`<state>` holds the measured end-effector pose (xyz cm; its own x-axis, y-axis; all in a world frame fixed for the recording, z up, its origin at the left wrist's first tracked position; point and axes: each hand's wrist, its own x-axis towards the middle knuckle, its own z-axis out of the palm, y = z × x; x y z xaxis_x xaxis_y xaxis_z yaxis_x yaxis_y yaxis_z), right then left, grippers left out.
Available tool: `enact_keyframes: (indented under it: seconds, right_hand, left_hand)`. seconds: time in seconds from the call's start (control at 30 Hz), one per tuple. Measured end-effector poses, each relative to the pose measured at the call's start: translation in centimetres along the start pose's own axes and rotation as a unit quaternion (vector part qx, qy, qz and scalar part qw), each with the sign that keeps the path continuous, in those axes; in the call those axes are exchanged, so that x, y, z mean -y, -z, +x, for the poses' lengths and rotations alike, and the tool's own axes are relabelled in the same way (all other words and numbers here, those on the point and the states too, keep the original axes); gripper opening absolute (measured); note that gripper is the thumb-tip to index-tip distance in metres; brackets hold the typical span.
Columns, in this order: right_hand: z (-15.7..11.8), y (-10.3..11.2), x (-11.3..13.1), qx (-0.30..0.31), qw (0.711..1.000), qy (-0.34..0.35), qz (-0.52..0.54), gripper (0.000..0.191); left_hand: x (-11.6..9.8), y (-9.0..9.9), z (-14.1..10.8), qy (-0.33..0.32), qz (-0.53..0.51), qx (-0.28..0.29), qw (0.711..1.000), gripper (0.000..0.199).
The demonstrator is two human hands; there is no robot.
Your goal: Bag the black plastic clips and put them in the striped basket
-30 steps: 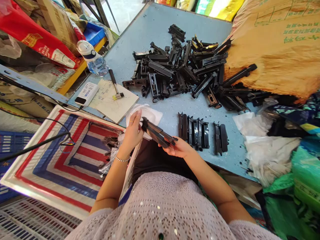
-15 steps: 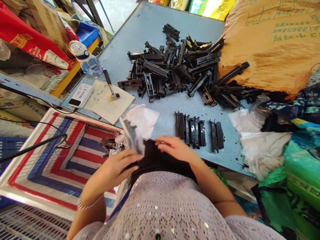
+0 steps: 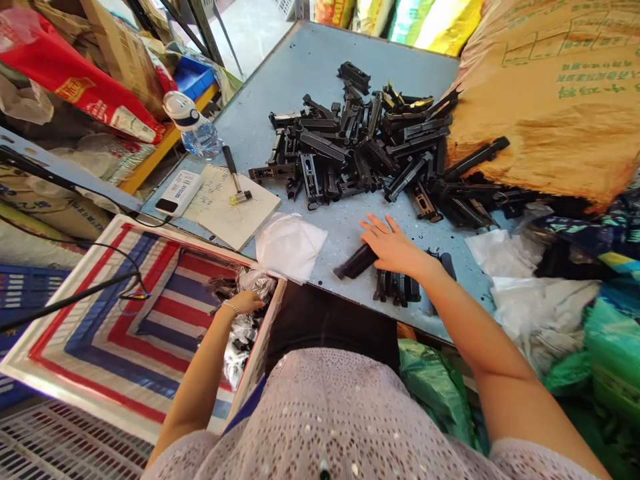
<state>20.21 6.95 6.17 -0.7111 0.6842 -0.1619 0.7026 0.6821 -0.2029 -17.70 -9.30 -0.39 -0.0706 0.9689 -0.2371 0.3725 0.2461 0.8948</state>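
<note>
My right hand (image 3: 393,247) lies over the bench with its fingers spread. It rests at the upper end of a slanted black bracket-like part (image 3: 356,263), partly covering it. Beside that part, under my right forearm, stands a row of similar black parts (image 3: 397,287), partly hidden. My left hand (image 3: 249,302) is down in the striped-lined bin (image 3: 150,320), its fingers stretched out over parts wrapped in clear plastic (image 3: 240,350). Nothing shows in its grasp. A white sheet of thin wrapping (image 3: 290,247) lies at the bench edge between my hands.
A large heap of black parts (image 3: 360,147) covers the middle of the blue bench (image 3: 300,67). On the left are a hammer (image 3: 235,175), a cardboard sheet (image 3: 240,217), a white device (image 3: 179,193) and a water bottle (image 3: 197,130). An orange sack (image 3: 545,107) stands at right.
My left hand has moved down into the bin, and the bagged part it held is no longer in it. My right hand has moved up and right onto a black part, which now lies slanted.
</note>
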Motion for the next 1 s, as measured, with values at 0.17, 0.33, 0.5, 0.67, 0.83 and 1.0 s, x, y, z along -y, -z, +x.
enact_keyframes:
  seconds: [0.17,0.33,0.5,0.67,0.83,1.0]
  right_hand:
    - [0.6,-0.6,2.1,-0.039,0.942,-0.172,0.284,0.056]
    - [2.4,-3.5,6.7,-0.026,0.701,-0.105,0.705,0.046]
    - [3.1,-4.2,9.6,0.062,0.507,-0.080,0.856,0.051]
    - [4.2,-5.7,9.4,0.069,0.471,-0.083,0.876,0.043]
    - [2.9,-6.4,8.6,-0.001,0.611,-0.106,0.784,0.045]
    - [0.6,-4.6,10.3,-0.051,0.888,-0.057,0.453,0.053]
  left_hand:
    - [-4.1,1.5,0.2,-0.022,0.107,0.012,0.994,0.035]
    - [-6.2,-1.9,4.3,-0.105,0.169,-0.186,0.962,0.019]
    - [-6.0,-5.8,5.8,-0.063,-0.059,-0.121,0.989,0.021]
    - [-5.9,-5.8,5.2,-0.111,-0.109,-0.115,0.981,0.023]
    - [-5.2,-3.8,5.0,-0.189,0.132,-0.156,0.961,0.024]
    - [-5.7,-3.9,5.2,-0.226,0.214,-0.131,0.941,0.059]
